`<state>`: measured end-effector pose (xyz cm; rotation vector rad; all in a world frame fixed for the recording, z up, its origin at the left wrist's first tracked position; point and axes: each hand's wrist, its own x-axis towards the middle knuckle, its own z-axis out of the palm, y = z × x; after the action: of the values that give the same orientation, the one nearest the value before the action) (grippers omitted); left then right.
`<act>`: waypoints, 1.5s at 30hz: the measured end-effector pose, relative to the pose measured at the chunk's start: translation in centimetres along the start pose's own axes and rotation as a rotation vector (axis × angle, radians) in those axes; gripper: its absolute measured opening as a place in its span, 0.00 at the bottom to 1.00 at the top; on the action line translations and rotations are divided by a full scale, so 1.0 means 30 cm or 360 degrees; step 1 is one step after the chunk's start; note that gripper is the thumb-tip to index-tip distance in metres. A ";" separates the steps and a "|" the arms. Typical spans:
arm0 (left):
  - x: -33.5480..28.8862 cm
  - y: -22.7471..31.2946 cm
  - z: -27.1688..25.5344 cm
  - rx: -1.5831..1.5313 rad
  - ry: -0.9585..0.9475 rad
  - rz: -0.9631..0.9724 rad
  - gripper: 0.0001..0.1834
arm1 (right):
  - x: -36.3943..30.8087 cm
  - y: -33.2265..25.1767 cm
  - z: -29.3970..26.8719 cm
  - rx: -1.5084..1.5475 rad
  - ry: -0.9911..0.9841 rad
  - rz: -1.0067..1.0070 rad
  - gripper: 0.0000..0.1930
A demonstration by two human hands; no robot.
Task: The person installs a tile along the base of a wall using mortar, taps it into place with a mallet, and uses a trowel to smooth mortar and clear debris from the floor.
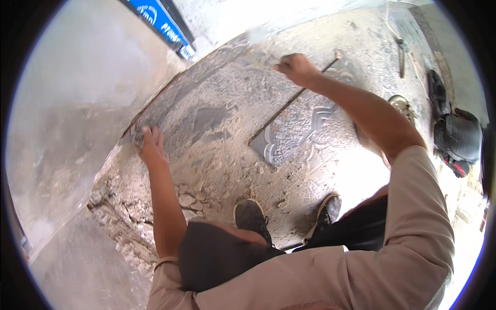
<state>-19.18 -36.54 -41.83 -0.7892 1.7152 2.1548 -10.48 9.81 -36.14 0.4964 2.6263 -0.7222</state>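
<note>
The dark rod (277, 116) is lying slantwise on the dusty floor (222, 168), running along the edge of a patterned grey tile (292, 140) and passing beneath the right forearm. Nearest of all, the person's dark shoes (250, 214) are standing on the floor with a gap between them, and broken rubble (190, 200) is lying to their left. Beyond the rubble, the left hand (153, 144) is reaching down beside the wall (88, 98), its fingers stretched out and parted; whether it is touching anything is hard to tell. Farther out, well apart from the left, the right hand (298, 70) is curling its fingers inward, and I cannot tell whether it is gripping something. Farthest, a blue and black panel (163, 25) is leaning near the wall's end.
</note>
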 end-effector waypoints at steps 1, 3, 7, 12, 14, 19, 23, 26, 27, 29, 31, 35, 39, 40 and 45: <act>-0.006 -0.026 -0.018 0.0010 -0.0023 -0.0028 0.43 | -0.071 0.054 -0.089 -0.0333 0.0109 -0.0097 0.22; -0.027 -0.071 -0.052 0.0063 -0.0064 -0.0082 0.37 | -0.196 0.219 -0.242 -0.0300 0.0325 -0.0011 0.19; -0.091 -0.109 -0.105 0.0305 -0.0062 -0.0163 0.28 | -0.450 0.606 -0.551 -0.0593 0.0703 0.0256 0.11; -0.190 -0.075 -0.210 0.1123 -0.0029 -0.0114 0.28 | -0.733 1.192 -0.699 -0.0793 0.0771 0.1275 0.13; -0.246 0.026 -0.162 0.1622 -0.0171 -0.0089 0.31 | -0.815 1.465 -0.692 -0.0795 0.0770 0.1385 0.14; -0.378 0.451 -0.173 0.1957 -0.0731 -0.0404 0.20 | -0.551 1.885 -0.539 -0.0370 0.0571 0.1337 0.32; -0.516 0.554 -0.133 0.2170 -0.0287 -0.0553 0.29 | -0.383 2.381 -0.682 -0.0864 0.0489 0.1082 0.46; -0.773 0.723 -0.270 0.2483 0.0019 -0.0374 0.09 | -0.066 2.399 -0.563 -0.0724 0.0474 0.1276 0.46; -0.815 0.754 -0.217 0.2511 0.0051 -0.0384 0.09 | -0.048 2.441 -0.537 -0.0713 0.0325 0.1372 0.46; -0.840 0.758 -0.186 0.2229 0.0322 -0.0724 0.10 | -0.079 2.566 -0.623 -0.0618 0.0385 0.1311 0.46; -0.857 0.763 -0.159 0.2258 0.0328 -0.0828 0.09 | -0.086 2.615 -0.701 -0.0508 0.0446 0.1291 0.45; -1.136 0.868 -0.068 0.2474 0.0573 -0.1073 0.19 | 0.114 2.345 -0.461 -0.0372 0.0608 0.1332 0.34; -0.911 0.668 -0.088 0.2440 0.0302 -0.0961 0.19 | -0.021 2.512 -0.734 -0.0299 0.0868 0.1613 0.31; -0.939 0.665 -0.075 0.2419 0.0302 -0.0961 0.20 | 0.030 2.460 -0.712 -0.0133 0.0742 0.1510 0.29; -0.910 0.574 -0.077 0.2442 0.0091 -0.0650 0.20 | 0.017 2.200 -0.726 0.1348 0.1183 0.1288 0.21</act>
<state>-5.53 -39.97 -12.70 -0.5650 2.2254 0.2045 11.46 74.99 -46.16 2.2399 2.1396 -1.5022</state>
